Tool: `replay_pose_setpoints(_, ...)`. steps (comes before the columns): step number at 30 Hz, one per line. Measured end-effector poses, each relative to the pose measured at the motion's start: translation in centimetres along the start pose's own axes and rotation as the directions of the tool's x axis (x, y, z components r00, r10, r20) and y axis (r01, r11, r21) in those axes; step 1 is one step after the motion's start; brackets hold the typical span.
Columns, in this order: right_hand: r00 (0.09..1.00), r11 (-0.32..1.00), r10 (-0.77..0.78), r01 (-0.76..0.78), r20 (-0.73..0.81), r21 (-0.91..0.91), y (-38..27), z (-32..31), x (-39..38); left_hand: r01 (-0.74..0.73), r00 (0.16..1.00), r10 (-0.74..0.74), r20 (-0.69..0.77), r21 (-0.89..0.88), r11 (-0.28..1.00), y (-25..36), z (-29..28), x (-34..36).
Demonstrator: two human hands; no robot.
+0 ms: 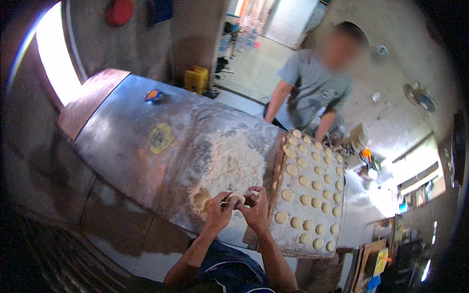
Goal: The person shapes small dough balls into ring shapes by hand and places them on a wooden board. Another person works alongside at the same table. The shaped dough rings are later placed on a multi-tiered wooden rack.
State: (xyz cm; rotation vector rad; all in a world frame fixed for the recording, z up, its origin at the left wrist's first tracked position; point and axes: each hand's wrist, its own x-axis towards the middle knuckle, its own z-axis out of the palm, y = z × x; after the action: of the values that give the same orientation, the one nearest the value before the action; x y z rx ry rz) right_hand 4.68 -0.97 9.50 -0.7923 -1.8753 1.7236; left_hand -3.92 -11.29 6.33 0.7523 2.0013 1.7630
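Observation:
My left hand and my right hand meet over the near edge of the metal table. Between them, the fingers of both are closed on a pale piece of dough. Just beyond spreads a heap of white flour. A brownish floury patch lies left of my left hand. To the right of my right hand is a flour-dusted board bearing several small round dough pieces in rough rows.
Across the table a person in a grey shirt stands behind the board. A small blue-and-orange packet and a yellowish smear are on the table's left part. Beyond the table's far edge sits a yellow crate.

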Motion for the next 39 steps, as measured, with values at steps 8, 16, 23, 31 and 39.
replay_pose_setpoints(8,0.944,0.784,0.129,-0.285,0.304,0.551,1.5,-7.1,-2.0,0.436,0.833,-0.07,0.548,-0.573,0.694,0.5,3.3,-1.1)
replay_pose_setpoints(16,0.961,0.86,0.194,-0.071,-0.196,0.505,3.7,-10.0,-4.3,0.21,0.943,0.048,0.33,-0.699,0.684,1.1,9.9,-1.6)
replay_pose_setpoints(23,0.966,0.951,0.14,-0.193,-0.217,-0.243,1.7,-13.3,-5.5,0.11,0.979,-0.012,0.202,-0.484,0.868,1.6,15.7,-4.2)
replay_pose_setpoints(31,0.972,0.976,0.021,-0.071,-0.235,-0.206,4.0,-17.4,-9.5,-0.127,0.945,0.23,0.231,-0.388,0.913,-0.3,20.0,-8.1)
replay_pose_setpoints(39,0.973,0.983,-0.075,0.035,-0.22,-0.179,5.6,-20.6,-14.3,0.096,0.918,0.051,0.394,-0.345,0.934,-1.3,22.3,-11.2)
